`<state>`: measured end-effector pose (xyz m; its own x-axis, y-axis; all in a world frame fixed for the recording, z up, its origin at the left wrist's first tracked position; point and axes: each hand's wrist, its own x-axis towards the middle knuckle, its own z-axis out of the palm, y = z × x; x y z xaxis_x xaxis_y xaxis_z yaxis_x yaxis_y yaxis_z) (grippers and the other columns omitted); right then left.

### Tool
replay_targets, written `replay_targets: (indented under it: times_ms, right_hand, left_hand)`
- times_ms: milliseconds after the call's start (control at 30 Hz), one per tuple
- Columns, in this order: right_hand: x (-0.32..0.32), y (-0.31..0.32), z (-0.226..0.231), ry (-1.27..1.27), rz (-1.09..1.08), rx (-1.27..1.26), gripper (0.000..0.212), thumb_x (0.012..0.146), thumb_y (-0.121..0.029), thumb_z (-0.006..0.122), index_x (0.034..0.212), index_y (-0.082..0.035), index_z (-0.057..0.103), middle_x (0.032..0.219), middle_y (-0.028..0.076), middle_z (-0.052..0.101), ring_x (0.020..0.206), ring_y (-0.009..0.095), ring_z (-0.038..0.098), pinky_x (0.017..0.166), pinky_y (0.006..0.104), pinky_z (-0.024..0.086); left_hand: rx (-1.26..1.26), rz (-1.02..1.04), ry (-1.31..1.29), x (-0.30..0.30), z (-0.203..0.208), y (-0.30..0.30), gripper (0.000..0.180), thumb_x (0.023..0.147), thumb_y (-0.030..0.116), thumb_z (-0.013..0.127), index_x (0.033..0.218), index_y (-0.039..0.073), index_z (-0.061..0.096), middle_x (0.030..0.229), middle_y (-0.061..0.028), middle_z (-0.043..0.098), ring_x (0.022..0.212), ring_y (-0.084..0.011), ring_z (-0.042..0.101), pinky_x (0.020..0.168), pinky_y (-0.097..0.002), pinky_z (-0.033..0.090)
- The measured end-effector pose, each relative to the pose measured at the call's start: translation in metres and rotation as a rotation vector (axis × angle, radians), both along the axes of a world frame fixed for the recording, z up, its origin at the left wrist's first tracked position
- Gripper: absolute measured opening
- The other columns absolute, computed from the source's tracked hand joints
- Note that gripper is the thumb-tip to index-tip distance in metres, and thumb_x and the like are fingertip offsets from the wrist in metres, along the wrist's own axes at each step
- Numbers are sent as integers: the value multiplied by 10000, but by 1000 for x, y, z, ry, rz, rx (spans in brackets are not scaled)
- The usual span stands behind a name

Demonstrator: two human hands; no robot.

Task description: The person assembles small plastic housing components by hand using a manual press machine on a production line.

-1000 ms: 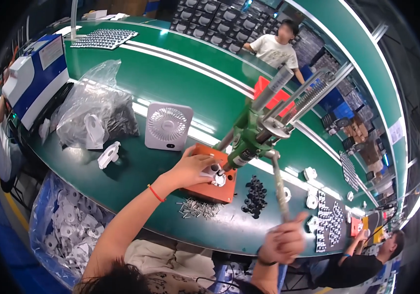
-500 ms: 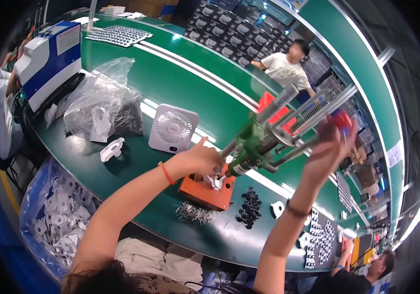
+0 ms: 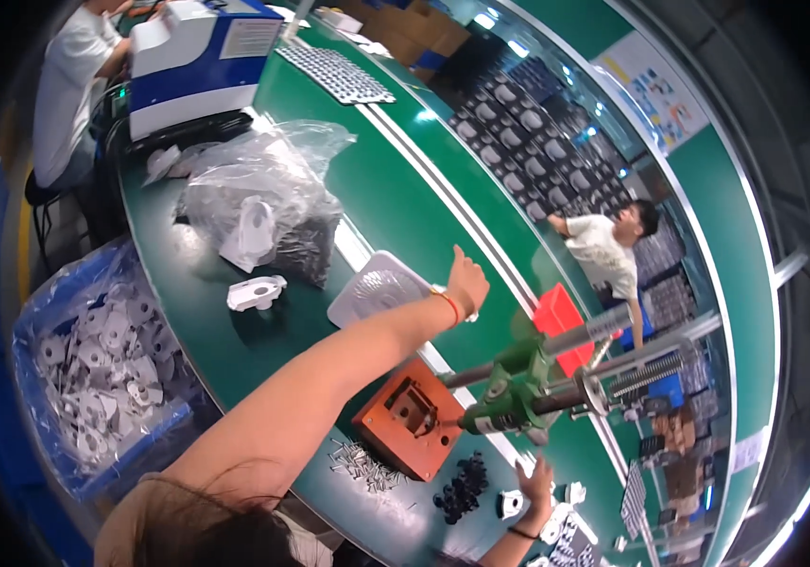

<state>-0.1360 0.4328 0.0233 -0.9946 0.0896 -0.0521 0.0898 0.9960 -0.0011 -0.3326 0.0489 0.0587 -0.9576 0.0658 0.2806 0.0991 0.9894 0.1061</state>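
My left hand (image 3: 467,285) reaches past the white desk fan (image 3: 377,291), over the green bench. Its fingers curl down out of sight, apart from one that points away. White plastic (image 3: 472,317) shows at the edge of this hand, which appears closed on it. My right hand (image 3: 535,487) is low on the right, fingers spread and nothing in them, beside a white plastic part (image 3: 510,505) with a round hole. Between my arms sits the orange fixture block (image 3: 388,416), its recess bare. A green hand press (image 3: 509,392) stands over its right side.
Loose metal pins (image 3: 367,466) and black pieces (image 3: 463,489) lie near the fixture. A clear plastic bag (image 3: 268,180) and a white part (image 3: 256,293) are at left. A blue-lined bin (image 3: 178,416) holds white parts. Beyond the press are a red bin (image 3: 556,317) and a co-worker (image 3: 605,250).
My left hand has moved from the fixture to beyond the fan, and the fixture's recess is now bare. My right hand has left the press handle and come down to the white parts. The view has turned.
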Motion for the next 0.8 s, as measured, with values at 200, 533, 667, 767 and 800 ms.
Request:
replay_targets:
  times_ms: [200, 533, 667, 767, 800]
  right_hand:
    - [60, 5, -69, 18, -235, 12, 665, 858, -435, 590, 1351, -30, 402, 1296, 309, 438, 1218, 476, 375, 1033, 507, 310]
    - [101, 18, -79, 652, -120, -315, 819, 666, -190, 797, 1352, -12, 388, 1370, 305, 255, 1236, 447, 359, 1032, 460, 323]
    - [103, -31, -34, 507, -194, -1231, 619, 831, -51, 652, 1374, 9, 362, 1297, 183, 452, 1156, 216, 475, 940, 333, 449]
    - [125, -90, 14, 594, 121, -1412, 655, 857, -124, 645, 1410, -13, 313, 1260, 176, 513, 1057, 181, 531, 887, 325, 478]
    - [131, -108, 21, 580, 230, -1442, 727, 841, -170, 672, 1424, -9, 268, 1249, 190, 514, 1081, 213, 530, 907, 367, 483]
  left_hand:
    - [224, -210, 124, 71, 53, -60, 396, 747, 360, 707, 1033, 100, 621, 982, -113, 608, 1025, -291, 568, 944, -528, 344]
    - [183, 138, -2, 249, -64, -211, 604, 703, 232, 750, 1228, 99, 485, 1051, -106, 528, 1030, -291, 533, 859, -416, 404]
    - [159, 3, 250, 258, -93, -236, 614, 717, 100, 686, 1291, 106, 468, 1100, -85, 556, 974, -249, 559, 839, -362, 420]
    - [632, -156, 209, 278, -44, -206, 504, 797, 35, 611, 1278, 55, 463, 1076, -96, 572, 979, -191, 566, 854, -293, 430]
    - [999, -232, 193, 284, -35, -193, 471, 824, 20, 576, 1278, 38, 455, 1086, -92, 577, 988, -170, 562, 862, -269, 428]
